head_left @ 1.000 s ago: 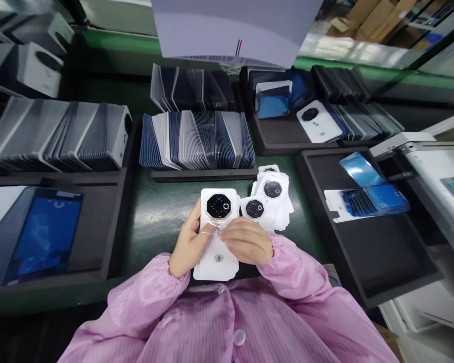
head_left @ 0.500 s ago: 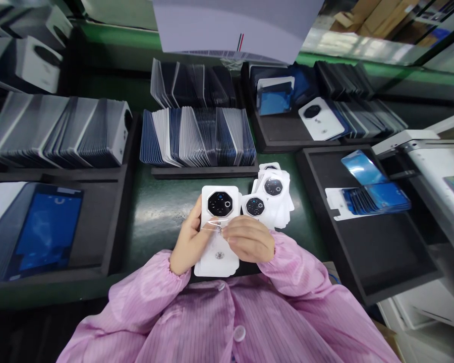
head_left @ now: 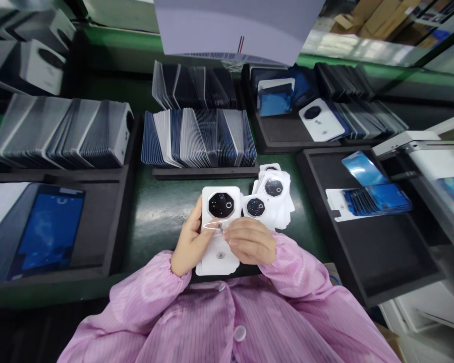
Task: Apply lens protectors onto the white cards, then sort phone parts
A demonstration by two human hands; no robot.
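Observation:
White phone back covers (head_left: 214, 254) lie in a small stack before me, each edge slightly offset; the top one has a black octagonal camera panel (head_left: 221, 205). My left hand (head_left: 187, 242) grips the stack's left side, thumb lying over the top cover. Over that cover, just below the camera panel, a curved piece of clear film (head_left: 215, 224) catches the light. My right hand (head_left: 251, 239) is closed, its thumb and fingertips pinching at the film's right end. Against the right side of the stack lies a loose pile of similar white covers (head_left: 276, 214).
Upright rows of covers (head_left: 199, 138) fill a rack ahead. More stand in the left racks (head_left: 71, 133). To the right, a black tray (head_left: 382, 252) holds blue-filmed panels (head_left: 388, 196). A white printed sheet (head_left: 227, 25) hangs above the far edge.
The clear film's curve has opened slightly between my hands. Both hands keep nearly the same place and hold; the whole view has shifted very slightly.

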